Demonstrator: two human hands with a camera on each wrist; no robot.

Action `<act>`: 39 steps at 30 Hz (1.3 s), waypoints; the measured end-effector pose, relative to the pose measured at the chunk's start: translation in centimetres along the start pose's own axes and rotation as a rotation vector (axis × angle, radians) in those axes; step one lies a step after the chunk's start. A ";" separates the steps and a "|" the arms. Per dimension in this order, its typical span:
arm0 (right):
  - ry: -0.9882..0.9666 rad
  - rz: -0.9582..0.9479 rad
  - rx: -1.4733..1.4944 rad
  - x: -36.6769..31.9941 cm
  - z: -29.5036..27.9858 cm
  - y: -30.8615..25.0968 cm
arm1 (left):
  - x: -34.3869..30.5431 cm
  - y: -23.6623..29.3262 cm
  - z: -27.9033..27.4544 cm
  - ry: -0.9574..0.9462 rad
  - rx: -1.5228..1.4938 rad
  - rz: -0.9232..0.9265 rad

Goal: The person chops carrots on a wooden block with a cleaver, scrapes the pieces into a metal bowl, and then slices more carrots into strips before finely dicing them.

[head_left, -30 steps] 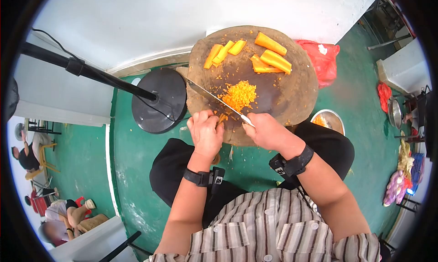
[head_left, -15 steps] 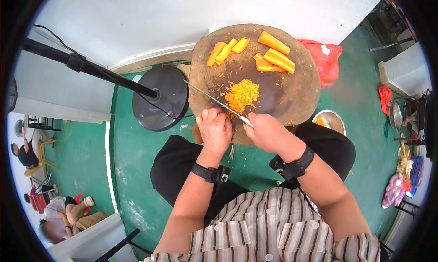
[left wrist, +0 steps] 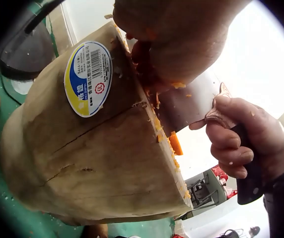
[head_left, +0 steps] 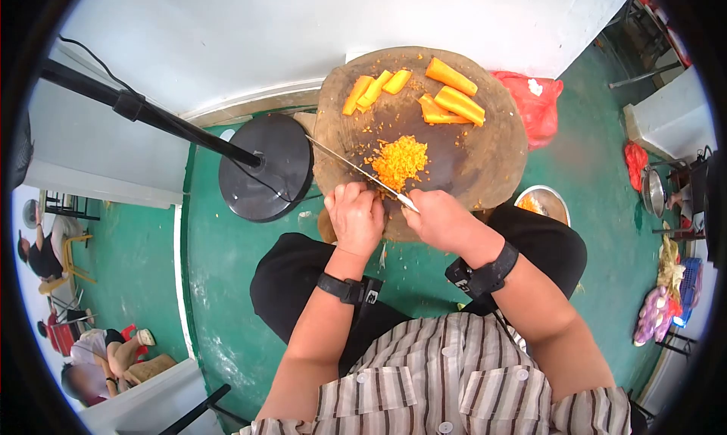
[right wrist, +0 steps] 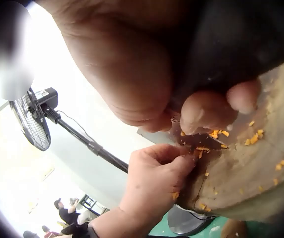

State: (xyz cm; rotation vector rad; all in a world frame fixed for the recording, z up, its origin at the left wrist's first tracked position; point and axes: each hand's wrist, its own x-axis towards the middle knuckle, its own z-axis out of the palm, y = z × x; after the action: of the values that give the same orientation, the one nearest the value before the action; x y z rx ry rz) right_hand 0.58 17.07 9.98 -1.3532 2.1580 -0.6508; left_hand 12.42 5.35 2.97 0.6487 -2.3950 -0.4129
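Note:
My right hand point(head_left: 439, 221) grips the dark handle of a cleaver point(left wrist: 194, 106), whose wide blade stands on edge over a round wooden chopping block point(head_left: 492, 155). Beside the blade, at the block's near edge, my left hand point(head_left: 354, 217) has its fingers bent and pinches small carrot pieces point(right wrist: 200, 151), mostly hidden under the fingertips. Just beyond the blade lies a heap of chopped carrot point(head_left: 401, 162). Thick carrot sticks point(head_left: 371, 90) lie at the block's far left, and larger carrot chunks point(head_left: 458, 102) at its far right.
A black fan stand base point(head_left: 265, 166) is on the green floor left of the block. A metal bowl point(head_left: 553, 200) with orange bits stands by the right knee, and a red plastic bag point(head_left: 534, 109) lies behind it. A white wall point(head_left: 303, 26) rises beyond the block.
My left hand has shifted slightly right, closer to the blade, and covers the carrot strips seen by its fingertips earlier. The right hand keeps its grip on the cleaver in nearly the same place.

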 end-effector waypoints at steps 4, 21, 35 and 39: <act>-0.014 0.016 0.070 -0.4 -0.1 -0.4 | 0.1 -0.7 -1.0 0.013 -0.030 -0.029; -0.070 0.005 0.094 -0.4 0.4 0.1 | 2.2 -4.1 -3.4 0.448 -0.460 -0.337; 0.098 0.049 -0.006 0.3 -3.6 2.1 | 2.2 -2.9 -0.9 0.093 -0.180 -0.216; 0.107 0.073 -0.024 0.7 -3.1 3.4 | 2.6 -1.8 0.6 -0.020 -0.027 -0.158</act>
State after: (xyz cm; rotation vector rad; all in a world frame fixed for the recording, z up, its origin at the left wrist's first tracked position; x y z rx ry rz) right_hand -3.91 18.11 10.07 -1.2710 2.2951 -0.6853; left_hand 10.85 2.57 2.96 0.8281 -2.3608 -0.5191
